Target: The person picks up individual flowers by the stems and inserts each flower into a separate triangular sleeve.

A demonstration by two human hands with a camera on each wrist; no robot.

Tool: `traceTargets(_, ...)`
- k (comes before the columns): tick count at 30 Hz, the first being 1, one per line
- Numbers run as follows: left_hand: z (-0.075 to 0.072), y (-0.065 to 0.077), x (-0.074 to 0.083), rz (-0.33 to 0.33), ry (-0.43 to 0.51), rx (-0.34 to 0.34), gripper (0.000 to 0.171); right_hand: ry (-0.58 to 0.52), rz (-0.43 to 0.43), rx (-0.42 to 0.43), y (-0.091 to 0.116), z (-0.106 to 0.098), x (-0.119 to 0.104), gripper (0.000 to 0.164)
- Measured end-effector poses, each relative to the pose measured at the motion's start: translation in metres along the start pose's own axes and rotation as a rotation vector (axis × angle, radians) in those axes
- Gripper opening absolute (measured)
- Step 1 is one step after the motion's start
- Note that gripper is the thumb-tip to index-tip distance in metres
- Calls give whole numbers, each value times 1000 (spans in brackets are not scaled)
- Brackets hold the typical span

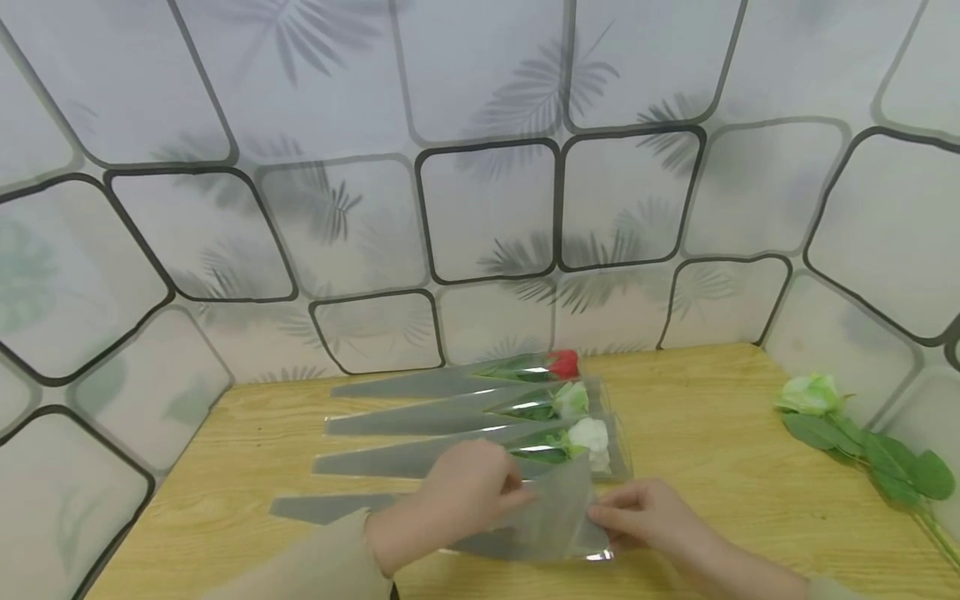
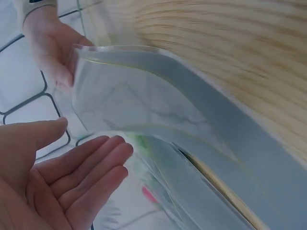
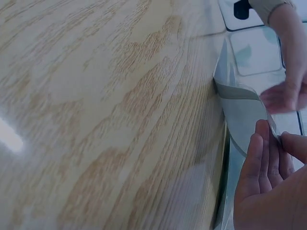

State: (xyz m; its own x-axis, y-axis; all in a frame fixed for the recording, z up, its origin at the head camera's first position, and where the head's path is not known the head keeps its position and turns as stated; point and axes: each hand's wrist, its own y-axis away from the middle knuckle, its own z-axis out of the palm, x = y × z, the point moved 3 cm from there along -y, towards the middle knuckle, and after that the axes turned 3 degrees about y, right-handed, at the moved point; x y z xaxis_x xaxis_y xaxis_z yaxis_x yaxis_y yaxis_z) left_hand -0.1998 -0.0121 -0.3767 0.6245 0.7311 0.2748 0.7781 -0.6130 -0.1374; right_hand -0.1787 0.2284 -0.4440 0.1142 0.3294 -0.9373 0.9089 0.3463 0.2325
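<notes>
My right hand [image 1: 660,517] pinches the wide end of a flower sleeve [image 1: 555,517], clear on one side and grey on the other, between thumb and fingers. No flower shows inside this sleeve, and its wide end curves up off the table. Over the sleeve's middle is my left hand [image 1: 465,492]. In the left wrist view its thumb and fingers [image 2: 96,167] are spread apart beside the sleeve's edge, holding nothing. Behind lie three more sleeves, holding a white rose [image 1: 590,439], a pale green rose [image 1: 572,400] and a red rose [image 1: 563,364].
A loose pale green rose [image 1: 810,394] with leaves and a long stem lies at the table's right edge. The wooden table [image 1: 697,417] meets a patterned wall covering [image 1: 487,208] at the back and sides.
</notes>
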Motion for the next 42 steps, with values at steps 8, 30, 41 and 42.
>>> traceTargets(8, 8, -29, 25, -1, 53, -64, 71, 5, -14, -3, 0, 7, -2, 26)
traceTargets(30, 28, -35, 24, -108, 326, -180, 30, 118, -168, 24, -4, 22, -5, 21)
traceTargets(41, 21, -37, 20, -140, 324, -134, 21, -73, -45, 5, -7, 19, -3, 43)
traceTargets(42, 21, -37, 20, -138, 315, -130, 21, -92, -28, 6, -8, 18, -2, 44)
